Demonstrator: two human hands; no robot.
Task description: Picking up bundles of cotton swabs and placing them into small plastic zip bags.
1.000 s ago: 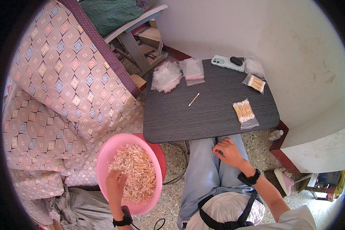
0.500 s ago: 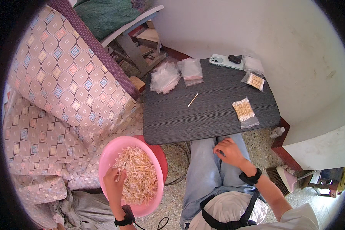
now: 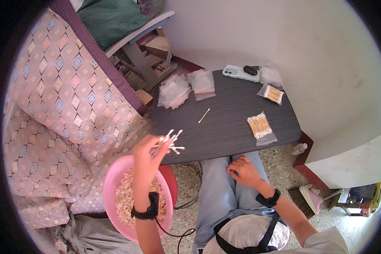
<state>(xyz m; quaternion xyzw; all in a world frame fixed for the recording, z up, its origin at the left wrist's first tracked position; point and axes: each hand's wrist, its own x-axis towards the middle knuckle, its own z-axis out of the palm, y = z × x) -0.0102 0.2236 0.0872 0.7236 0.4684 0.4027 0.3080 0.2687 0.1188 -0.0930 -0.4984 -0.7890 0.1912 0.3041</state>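
Observation:
A small bunch of cotton swabs (image 3: pixel 173 142) is pinched in my left hand (image 3: pixel 150 148), held over the near left edge of the dark table (image 3: pixel 224 135). Below that forearm, a pink basin (image 3: pixel 110 199) holds a heap of loose cotton swabs (image 3: pixel 125 199). My right hand (image 3: pixel 244 171) rests on my thigh with its fingers curled; whether anything is inside them is hidden. One single cotton swab (image 3: pixel 204 115) lies on the table. To its right is a clear bag filled with cotton swabs (image 3: pixel 260 126), and behind that lies another filled bag (image 3: pixel 273 94).
Empty clear bags lie in a loose pile (image 3: pixel 173 91) and a neater stack (image 3: pixel 202 84) at the table's far left. A phone (image 3: pixel 240 73) with a small black object (image 3: pixel 250 70) sits at the back. A patterned cloth (image 3: pixel 72 76) hangs left; a broom (image 3: pixel 307 201) lies right.
My left hand has risen from the basin to the table's edge, bringing out a bunch of cotton swabs. The right hand still rests on my thigh.

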